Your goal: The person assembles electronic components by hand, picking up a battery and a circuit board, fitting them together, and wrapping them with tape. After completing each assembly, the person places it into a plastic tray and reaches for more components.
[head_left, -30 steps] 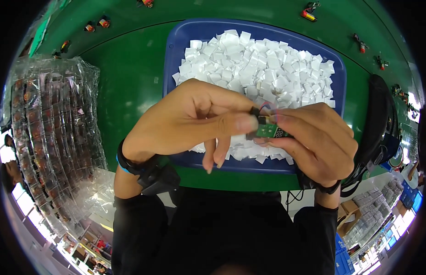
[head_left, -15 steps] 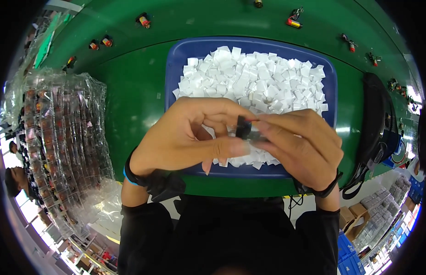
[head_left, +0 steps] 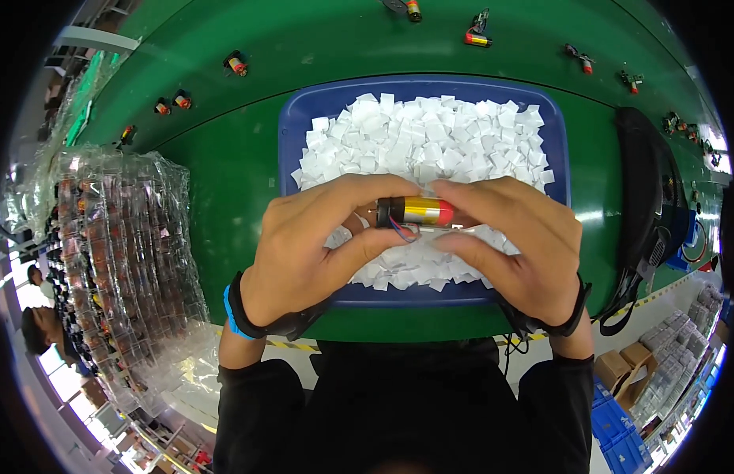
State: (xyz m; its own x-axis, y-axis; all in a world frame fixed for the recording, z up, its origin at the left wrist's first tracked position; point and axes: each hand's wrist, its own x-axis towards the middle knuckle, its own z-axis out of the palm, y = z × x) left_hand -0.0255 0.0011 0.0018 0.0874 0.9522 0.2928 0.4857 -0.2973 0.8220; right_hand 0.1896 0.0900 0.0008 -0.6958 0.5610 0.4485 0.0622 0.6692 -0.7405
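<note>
Between my hands a small cylindrical battery (head_left: 418, 211) lies level, its wrap gold and red, with a black cap and thin red and blue wires at its left end. My left hand (head_left: 315, 237) is closed on the capped end, thumb below and index finger above. My right hand (head_left: 521, 237) closes round the red end, fingertips on top and the thumb lower down. Part of that end is hidden by the fingers. Directly beneath both hands is a blue tray (head_left: 285, 146) heaped with small white square pieces (head_left: 430, 130).
Several small batteries with wired parts, one of them a red-and-gold battery (head_left: 478, 39), are spread along the far green table (head_left: 224, 150). Stacked clear plastic trays (head_left: 122, 261) in film stand at left. A black bag-like object (head_left: 643, 189) lies at right; blue crates (head_left: 616, 430) are below.
The battery's gold and red side has come into sight; before, mainly its black end showed between my fingers. My left fingers have drawn in around it, and the view has shifted slightly.
</note>
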